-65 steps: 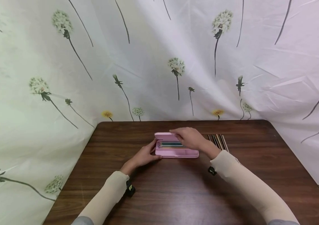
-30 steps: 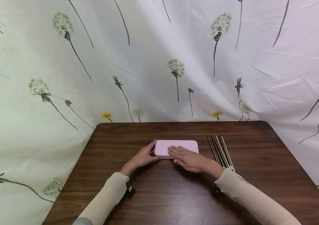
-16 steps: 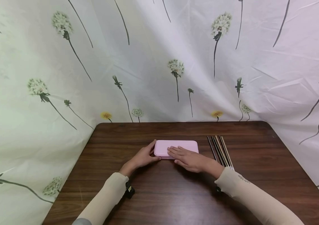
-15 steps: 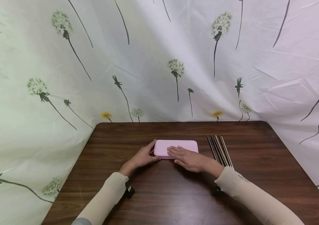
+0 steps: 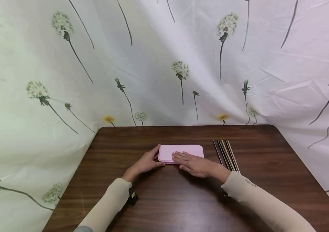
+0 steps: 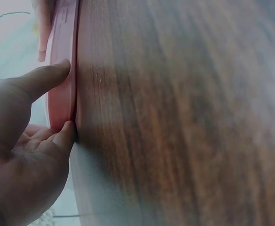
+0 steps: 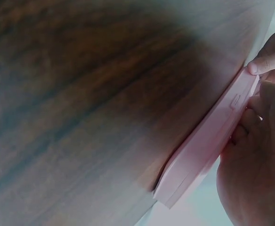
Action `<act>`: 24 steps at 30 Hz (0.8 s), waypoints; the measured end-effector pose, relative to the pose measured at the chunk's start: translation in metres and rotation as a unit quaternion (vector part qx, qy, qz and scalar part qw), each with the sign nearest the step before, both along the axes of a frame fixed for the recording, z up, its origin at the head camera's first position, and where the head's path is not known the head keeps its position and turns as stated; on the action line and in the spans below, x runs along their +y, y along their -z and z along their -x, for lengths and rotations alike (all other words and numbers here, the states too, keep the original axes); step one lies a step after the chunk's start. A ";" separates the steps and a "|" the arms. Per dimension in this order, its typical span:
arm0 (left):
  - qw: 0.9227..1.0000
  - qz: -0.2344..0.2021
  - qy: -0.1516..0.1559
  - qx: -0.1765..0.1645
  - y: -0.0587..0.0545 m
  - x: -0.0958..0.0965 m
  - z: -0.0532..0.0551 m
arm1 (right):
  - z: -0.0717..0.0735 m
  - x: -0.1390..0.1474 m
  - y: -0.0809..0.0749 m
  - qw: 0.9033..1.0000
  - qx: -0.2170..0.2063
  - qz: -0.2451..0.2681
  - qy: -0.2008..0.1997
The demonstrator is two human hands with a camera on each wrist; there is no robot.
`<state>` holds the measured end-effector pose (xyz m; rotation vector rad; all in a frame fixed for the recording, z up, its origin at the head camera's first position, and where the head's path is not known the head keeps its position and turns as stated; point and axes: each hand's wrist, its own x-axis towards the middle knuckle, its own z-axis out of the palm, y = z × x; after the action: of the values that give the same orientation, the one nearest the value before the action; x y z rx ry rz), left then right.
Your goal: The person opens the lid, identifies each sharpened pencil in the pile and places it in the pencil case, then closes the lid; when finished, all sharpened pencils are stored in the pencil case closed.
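Observation:
A pink pencil case point(image 5: 187, 149) lies on the table with its lid down. My left hand point(image 5: 147, 162) grips its left end, the thumb on the front side and the fingers round the end, as the left wrist view also shows. My right hand point(image 5: 194, 164) rests flat on the lid with straight fingers, covering the front right part of it. In the right wrist view, the case's front side point(image 7: 198, 146) runs under that palm, and a small raised catch shows on it. The colored pencils seen earlier inside are hidden by the lid.
Several slim dark and tan sticks point(image 5: 228, 154) lie side by side right of the case, their near ends by my right sleeve. The brown wooden table point(image 5: 170, 199) ends at the back against a white cloth point(image 5: 152, 64) printed with dandelions.
The case's lid was raised with pencils showing inside; my right hand brought it down and came to lie flat on top. The left hand kept its hold. Over the last second almost nothing moved.

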<state>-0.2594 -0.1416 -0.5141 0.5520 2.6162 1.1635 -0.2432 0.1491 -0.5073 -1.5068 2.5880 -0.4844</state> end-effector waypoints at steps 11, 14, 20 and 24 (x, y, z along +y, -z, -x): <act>1.000 0.003 0.002 -0.004 -0.002 -0.001 0.003 | -0.001 -0.002 -0.001 1.000 0.014 0.004 0.012; 1.000 0.004 0.003 -0.004 -0.002 -0.002 0.003 | -0.003 -0.004 -0.005 1.000 0.019 0.007 0.024; 1.000 0.004 0.007 -0.012 -0.006 -0.001 0.002 | -0.005 0.002 -0.018 0.996 0.043 0.028 0.068; 1.000 0.002 0.002 -0.016 -0.009 -0.002 -0.001 | -0.007 0.020 -0.030 0.991 0.063 0.055 0.103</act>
<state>-0.2587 -0.1437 -0.5048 0.5331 2.5883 1.1563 -0.2363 0.1689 -0.4778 -1.3482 2.8771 -0.5783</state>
